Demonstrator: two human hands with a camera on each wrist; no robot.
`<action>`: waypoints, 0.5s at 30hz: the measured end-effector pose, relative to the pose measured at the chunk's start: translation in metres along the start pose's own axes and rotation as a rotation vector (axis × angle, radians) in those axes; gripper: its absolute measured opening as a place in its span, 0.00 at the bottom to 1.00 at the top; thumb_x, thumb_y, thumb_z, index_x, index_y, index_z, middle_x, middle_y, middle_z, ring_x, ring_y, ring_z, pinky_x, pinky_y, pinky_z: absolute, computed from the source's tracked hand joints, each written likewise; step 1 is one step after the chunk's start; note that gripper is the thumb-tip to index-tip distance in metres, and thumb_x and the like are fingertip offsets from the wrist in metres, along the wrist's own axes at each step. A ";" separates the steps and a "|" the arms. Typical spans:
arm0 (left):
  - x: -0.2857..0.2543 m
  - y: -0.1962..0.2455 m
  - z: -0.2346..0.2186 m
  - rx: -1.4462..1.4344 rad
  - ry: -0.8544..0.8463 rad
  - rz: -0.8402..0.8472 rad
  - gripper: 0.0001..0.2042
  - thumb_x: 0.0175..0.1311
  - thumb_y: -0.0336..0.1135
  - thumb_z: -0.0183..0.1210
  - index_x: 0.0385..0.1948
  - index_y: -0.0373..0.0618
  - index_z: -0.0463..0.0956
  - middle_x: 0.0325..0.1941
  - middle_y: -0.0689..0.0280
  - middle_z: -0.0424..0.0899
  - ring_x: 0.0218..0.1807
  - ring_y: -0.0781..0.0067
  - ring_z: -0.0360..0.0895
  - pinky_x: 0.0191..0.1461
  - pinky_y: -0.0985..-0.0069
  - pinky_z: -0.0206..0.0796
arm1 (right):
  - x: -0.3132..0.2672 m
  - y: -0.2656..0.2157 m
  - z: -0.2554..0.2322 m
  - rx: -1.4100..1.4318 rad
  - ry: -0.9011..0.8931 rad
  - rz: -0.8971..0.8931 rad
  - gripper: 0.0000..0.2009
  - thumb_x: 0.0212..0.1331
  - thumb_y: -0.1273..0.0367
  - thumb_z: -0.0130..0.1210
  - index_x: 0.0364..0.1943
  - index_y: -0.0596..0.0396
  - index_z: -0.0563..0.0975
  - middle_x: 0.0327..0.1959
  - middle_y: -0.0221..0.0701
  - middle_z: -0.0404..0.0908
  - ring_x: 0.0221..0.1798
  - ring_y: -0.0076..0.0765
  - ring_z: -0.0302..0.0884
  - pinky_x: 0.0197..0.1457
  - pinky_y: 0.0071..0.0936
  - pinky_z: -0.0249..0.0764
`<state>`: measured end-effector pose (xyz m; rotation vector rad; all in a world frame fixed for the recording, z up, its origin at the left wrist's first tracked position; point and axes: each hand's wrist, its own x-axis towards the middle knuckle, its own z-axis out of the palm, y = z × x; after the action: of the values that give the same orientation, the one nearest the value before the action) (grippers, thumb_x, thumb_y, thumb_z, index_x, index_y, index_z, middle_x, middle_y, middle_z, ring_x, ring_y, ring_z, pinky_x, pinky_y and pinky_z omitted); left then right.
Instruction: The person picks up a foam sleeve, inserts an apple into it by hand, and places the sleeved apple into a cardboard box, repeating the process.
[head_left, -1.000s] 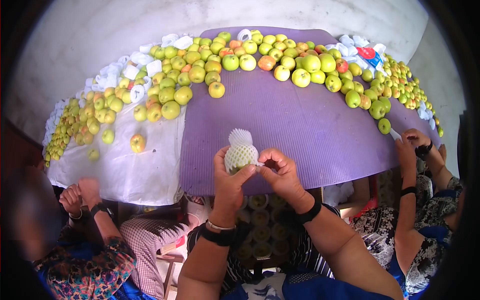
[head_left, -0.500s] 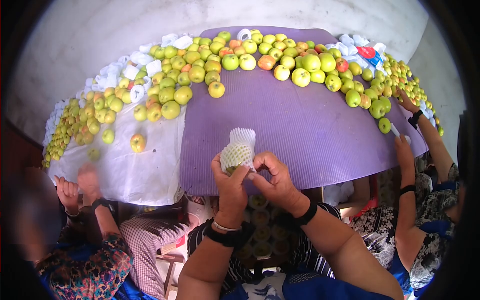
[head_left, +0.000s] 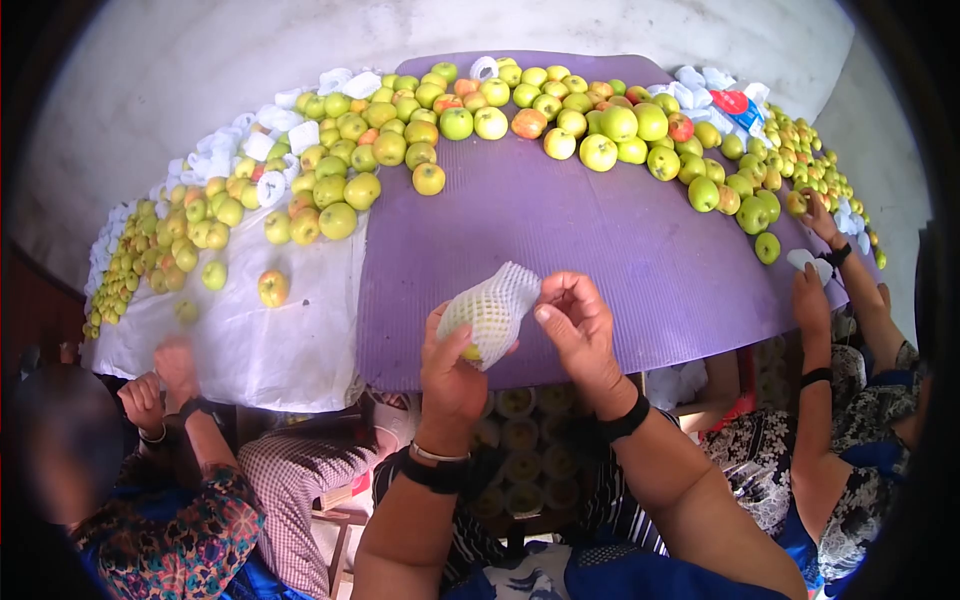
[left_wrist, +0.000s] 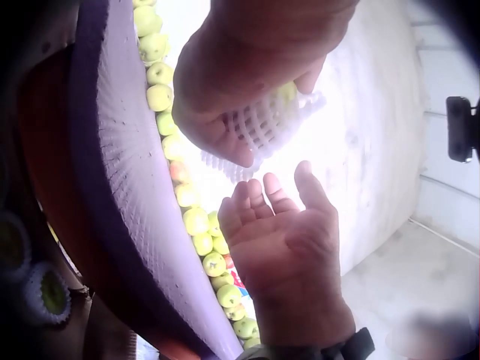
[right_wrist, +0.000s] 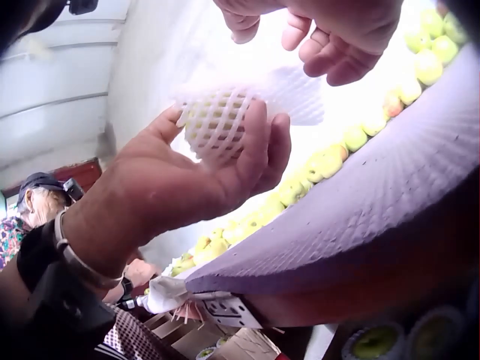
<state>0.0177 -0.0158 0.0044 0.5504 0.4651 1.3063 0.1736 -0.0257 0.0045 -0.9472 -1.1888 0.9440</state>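
A yellow-green apple sits inside a white foam net sleeve, its lower side showing bare. My left hand grips the sleeved apple, fingers and thumb curled round it over the front of the purple mat. The sleeve's loose end points up and to the right. Just right of that end is my right hand, apart from the sleeve. In the left wrist view, the right hand faces palm up with loosely bent fingers and nothing in it.
Many green and reddish apples line the table's back, with white foam sleeves behind them. A white sheet covers the left side. People sit at both sides; one hand at right holds an apple. Sleeved apples lie below the table edge.
The sleeved apple has tilted, its loose end swinging from upright toward the right. My right hand has come off the sleeve and moved right and up. At right, another person's hand has taken an apple.
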 end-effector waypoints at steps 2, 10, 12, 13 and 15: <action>0.002 -0.002 -0.001 0.095 -0.012 -0.038 0.24 0.55 0.35 0.57 0.52 0.37 0.59 0.48 0.56 0.73 0.48 0.64 0.74 0.44 0.62 0.74 | 0.005 0.000 -0.004 -0.005 0.043 0.089 0.13 0.57 0.70 0.54 0.44 0.58 0.69 0.38 0.27 0.71 0.41 0.22 0.68 0.49 0.24 0.66; 0.000 -0.008 0.001 0.414 -0.159 0.010 0.26 0.50 0.26 0.62 0.51 0.38 0.59 0.46 0.62 0.72 0.48 0.72 0.72 0.52 0.76 0.67 | 0.013 0.008 -0.012 0.064 0.094 0.312 0.18 0.57 0.60 0.55 0.42 0.63 0.71 0.38 0.36 0.75 0.44 0.30 0.69 0.51 0.28 0.65; 0.001 -0.010 -0.001 0.454 -0.181 0.008 0.27 0.49 0.25 0.62 0.52 0.38 0.59 0.47 0.62 0.72 0.50 0.70 0.72 0.55 0.75 0.65 | 0.014 0.007 -0.012 0.119 0.109 0.362 0.18 0.56 0.61 0.56 0.42 0.63 0.71 0.38 0.36 0.75 0.44 0.30 0.69 0.51 0.27 0.65; 0.001 -0.012 -0.002 0.396 -0.162 0.004 0.27 0.51 0.27 0.62 0.52 0.39 0.59 0.48 0.62 0.72 0.50 0.70 0.72 0.54 0.74 0.66 | 0.015 0.006 -0.013 0.119 0.110 0.360 0.18 0.56 0.61 0.56 0.42 0.63 0.71 0.38 0.36 0.75 0.44 0.30 0.69 0.51 0.27 0.65; 0.001 -0.013 -0.001 0.337 -0.142 0.000 0.26 0.52 0.28 0.61 0.53 0.39 0.58 0.48 0.61 0.72 0.50 0.70 0.73 0.54 0.73 0.66 | 0.015 0.004 -0.014 0.225 0.144 0.421 0.17 0.55 0.62 0.58 0.42 0.61 0.71 0.37 0.35 0.74 0.43 0.29 0.69 0.50 0.28 0.66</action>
<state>0.0268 -0.0166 -0.0044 0.9178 0.5713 1.1856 0.1890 -0.0116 0.0034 -1.0825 -0.7541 1.2901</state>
